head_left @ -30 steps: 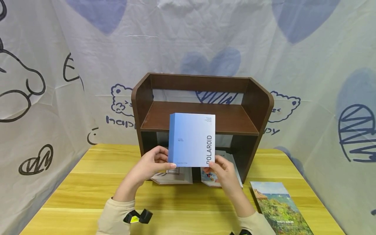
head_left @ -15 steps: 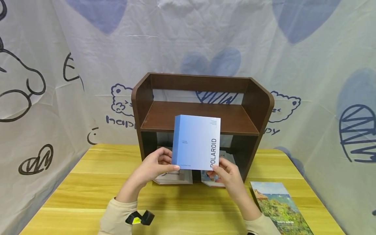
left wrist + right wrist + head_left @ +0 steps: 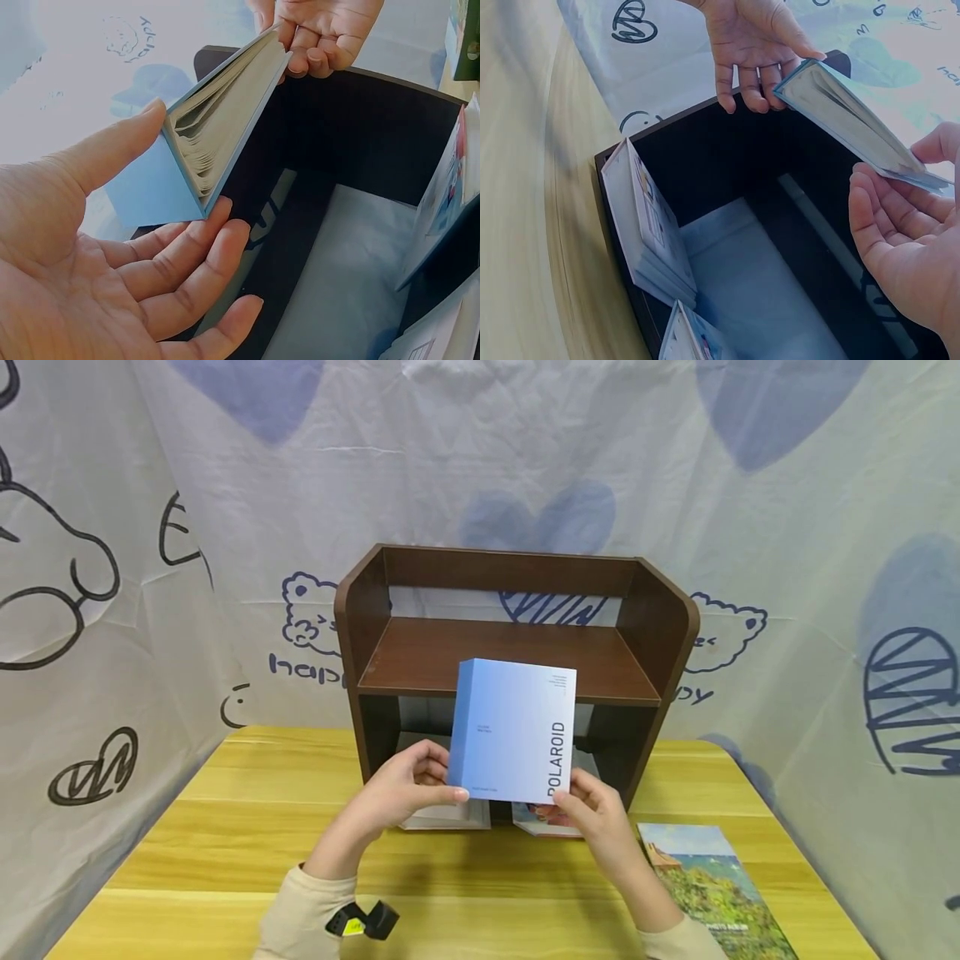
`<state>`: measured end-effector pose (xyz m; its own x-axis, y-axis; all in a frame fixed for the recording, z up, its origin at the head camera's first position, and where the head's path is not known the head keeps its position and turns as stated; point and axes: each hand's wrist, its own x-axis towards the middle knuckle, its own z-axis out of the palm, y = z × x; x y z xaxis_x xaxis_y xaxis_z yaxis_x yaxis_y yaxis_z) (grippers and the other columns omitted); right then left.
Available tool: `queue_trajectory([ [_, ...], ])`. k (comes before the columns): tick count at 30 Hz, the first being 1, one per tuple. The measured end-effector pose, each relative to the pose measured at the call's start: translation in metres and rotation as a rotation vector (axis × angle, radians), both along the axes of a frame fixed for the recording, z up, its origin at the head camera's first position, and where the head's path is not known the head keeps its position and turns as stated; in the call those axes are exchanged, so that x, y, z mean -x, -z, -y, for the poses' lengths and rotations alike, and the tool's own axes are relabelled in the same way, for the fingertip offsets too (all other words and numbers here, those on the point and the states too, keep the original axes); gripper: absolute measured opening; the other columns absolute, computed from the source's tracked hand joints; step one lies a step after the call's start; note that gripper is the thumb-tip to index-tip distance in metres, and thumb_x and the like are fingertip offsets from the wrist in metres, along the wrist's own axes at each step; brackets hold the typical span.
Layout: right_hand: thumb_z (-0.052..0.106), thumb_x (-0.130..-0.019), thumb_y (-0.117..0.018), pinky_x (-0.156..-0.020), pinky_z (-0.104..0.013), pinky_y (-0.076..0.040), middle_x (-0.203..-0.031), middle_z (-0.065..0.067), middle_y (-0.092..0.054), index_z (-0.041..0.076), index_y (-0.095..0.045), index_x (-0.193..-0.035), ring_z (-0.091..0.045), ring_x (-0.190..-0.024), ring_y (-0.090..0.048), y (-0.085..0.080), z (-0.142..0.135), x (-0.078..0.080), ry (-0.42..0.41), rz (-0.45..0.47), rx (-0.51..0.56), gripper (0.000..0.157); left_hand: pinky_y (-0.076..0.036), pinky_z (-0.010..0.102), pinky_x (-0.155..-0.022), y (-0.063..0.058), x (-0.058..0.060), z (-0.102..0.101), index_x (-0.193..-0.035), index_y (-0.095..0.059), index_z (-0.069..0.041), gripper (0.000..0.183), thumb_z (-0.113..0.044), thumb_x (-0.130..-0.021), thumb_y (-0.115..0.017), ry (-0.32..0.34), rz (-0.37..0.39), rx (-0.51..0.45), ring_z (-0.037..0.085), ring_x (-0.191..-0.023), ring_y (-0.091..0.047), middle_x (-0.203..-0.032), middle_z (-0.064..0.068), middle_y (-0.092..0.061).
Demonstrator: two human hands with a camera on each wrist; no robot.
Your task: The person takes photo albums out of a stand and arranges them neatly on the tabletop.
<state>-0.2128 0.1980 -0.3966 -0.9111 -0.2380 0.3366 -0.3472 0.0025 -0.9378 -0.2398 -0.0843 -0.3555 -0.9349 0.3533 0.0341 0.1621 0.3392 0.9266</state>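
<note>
A blue photo album (image 3: 517, 731) with POLAROID printed up its cover is held upright in front of the bookshelf, spine to the left. My left hand (image 3: 401, 785) pinches its lower left corner, thumb on the cover and fingers behind. At the lower right corner, my right hand (image 3: 600, 818) grips it the same way. Seen from the left wrist, the bottom page edges (image 3: 217, 112) fan slightly between the covers. The fingers behind the album are partly hidden in the head view.
The dark brown bookshelf (image 3: 517, 652) stands at the back of the wooden table (image 3: 225, 860). Its lower compartment holds a pale book (image 3: 450, 817) on the left and another with a colourful cover (image 3: 551, 818) on the right. A landscape-covered photo album (image 3: 712, 877) lies at the right.
Both hands have carried the blue photo album to the right and slightly down. It has tilted a little clockwise. Both hands keep their hold; the shelf and other books stay put.
</note>
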Motion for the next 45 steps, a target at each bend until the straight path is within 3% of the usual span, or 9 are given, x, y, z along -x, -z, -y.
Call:
queue_trajectory([
  [10,0.006,-0.099,-0.05,-0.079,-0.03,-0.06,-0.106,0.014,-0.07,-0.017,-0.048,-0.127,-0.009,-0.089,-0.07,-0.002,-0.007,-0.006,-0.019,-0.029,-0.02,0.036,-0.048,0.029,-0.077,0.002,-0.004,-0.004,-0.113,-0.056,-0.004,0.048,-0.027,-0.079,-0.081,0.026,-0.02,0.018,0.02,-0.085,-0.054,-0.098,0.011,-0.059],
  [19,0.005,-0.1,-0.048,-0.075,-0.026,-0.058,-0.101,0.013,-0.071,-0.018,-0.051,-0.122,-0.007,-0.085,-0.068,-0.001,-0.015,-0.011,-0.033,-0.069,-0.069,0.032,-0.049,0.029,-0.076,0.005,-0.01,-0.006,-0.113,-0.056,-0.003,0.05,-0.029,-0.079,-0.082,0.069,-0.018,0.024,0.02,-0.084,-0.054,-0.098,0.011,-0.058],
  [29,0.006,-0.102,-0.045,-0.076,-0.029,-0.059,-0.102,0.015,-0.07,-0.018,-0.053,-0.119,-0.005,-0.086,-0.068,0.001,-0.02,-0.016,-0.034,-0.061,-0.099,0.031,-0.052,0.026,-0.076,0.019,-0.014,-0.01,-0.112,-0.055,-0.005,0.052,-0.031,-0.077,-0.083,0.075,-0.005,0.009,0.018,-0.085,-0.056,-0.098,0.009,-0.059],
  [36,0.005,-0.101,-0.046,-0.077,-0.026,-0.058,-0.103,0.015,-0.07,-0.017,-0.055,-0.115,-0.004,-0.088,-0.067,0.001,-0.025,-0.02,-0.02,-0.073,-0.127,0.028,-0.052,0.026,-0.077,0.028,-0.016,-0.013,-0.111,-0.056,-0.007,0.051,-0.034,-0.077,-0.083,0.079,-0.016,-0.001,0.018,-0.086,-0.058,-0.098,0.008,-0.06],
  [45,0.004,-0.101,-0.045,-0.074,-0.028,-0.058,-0.103,0.014,-0.071,-0.017,-0.053,-0.119,-0.011,-0.081,-0.067,0.002,-0.03,-0.022,-0.073,-0.067,-0.132,0.028,-0.053,0.023,-0.076,0.034,-0.022,-0.017,-0.11,-0.056,-0.006,0.049,-0.029,-0.077,-0.083,0.084,-0.024,-0.033,0.018,-0.085,-0.059,-0.097,0.007,-0.061],
])
